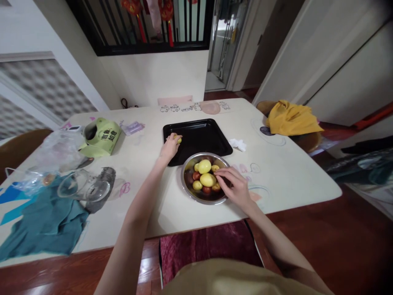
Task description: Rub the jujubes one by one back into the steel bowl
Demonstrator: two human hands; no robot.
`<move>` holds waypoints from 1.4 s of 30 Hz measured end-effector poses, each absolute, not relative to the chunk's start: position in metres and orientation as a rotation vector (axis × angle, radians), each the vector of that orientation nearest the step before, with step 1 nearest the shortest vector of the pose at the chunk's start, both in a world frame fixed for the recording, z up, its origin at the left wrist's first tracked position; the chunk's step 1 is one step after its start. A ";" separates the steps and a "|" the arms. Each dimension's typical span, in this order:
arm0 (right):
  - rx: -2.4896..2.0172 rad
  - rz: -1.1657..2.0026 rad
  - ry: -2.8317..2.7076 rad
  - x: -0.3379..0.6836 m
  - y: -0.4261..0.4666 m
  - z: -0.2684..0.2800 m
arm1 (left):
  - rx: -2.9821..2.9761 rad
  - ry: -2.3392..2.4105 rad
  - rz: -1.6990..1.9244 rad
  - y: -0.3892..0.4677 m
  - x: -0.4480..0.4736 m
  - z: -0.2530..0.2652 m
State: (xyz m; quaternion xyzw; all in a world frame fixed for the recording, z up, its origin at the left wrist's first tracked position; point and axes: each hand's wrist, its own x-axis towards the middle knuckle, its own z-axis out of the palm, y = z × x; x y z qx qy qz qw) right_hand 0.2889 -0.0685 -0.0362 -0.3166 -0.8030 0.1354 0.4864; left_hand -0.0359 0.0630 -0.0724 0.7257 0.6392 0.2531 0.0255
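My left hand [170, 148] is closed round a small yellow fruit [178, 139], over the left part of a black baking tray [199, 137]. In front of the tray stands a round metal bowl [188, 193]. Inside it lie two larger, smooth yellow fruits [208, 180], like lemons, among several smaller yellow and dark red ones [206, 190]. My right hand [236, 187] reaches over the bowl's right rim, fingertips drawn together beside a small yellowish fruit [215, 168]. Whatever those fingers grip, if anything, is hidden.
A crumpled white tissue [238, 144] lies right of the tray. On the left are a green tissue pack [102, 137], a clear glass jug [87, 187] on its side, plastic bags [57, 149] and a teal cloth [46, 219]. Yellow cloth [291, 118] hangs over a chair at right.
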 end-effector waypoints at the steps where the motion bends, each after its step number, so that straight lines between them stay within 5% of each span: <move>1: -0.781 0.343 -1.946 0.288 -0.069 -0.035 | 2.239 1.953 0.814 0.062 -0.036 -0.071; 10: -0.854 0.419 -1.829 0.277 -0.073 -0.021 | 2.066 1.250 1.403 0.035 -0.014 -0.005; 16: -0.890 0.454 -1.760 0.273 -0.075 -0.007 | 2.148 0.796 1.488 -0.017 0.042 0.033; 29: -0.862 0.758 -1.597 0.254 -0.082 -0.010 | 2.364 0.701 1.503 -0.069 0.070 0.002; 42: -1.034 0.612 -1.683 0.298 -0.063 -0.031 | 2.267 0.967 1.430 -0.080 0.042 -0.038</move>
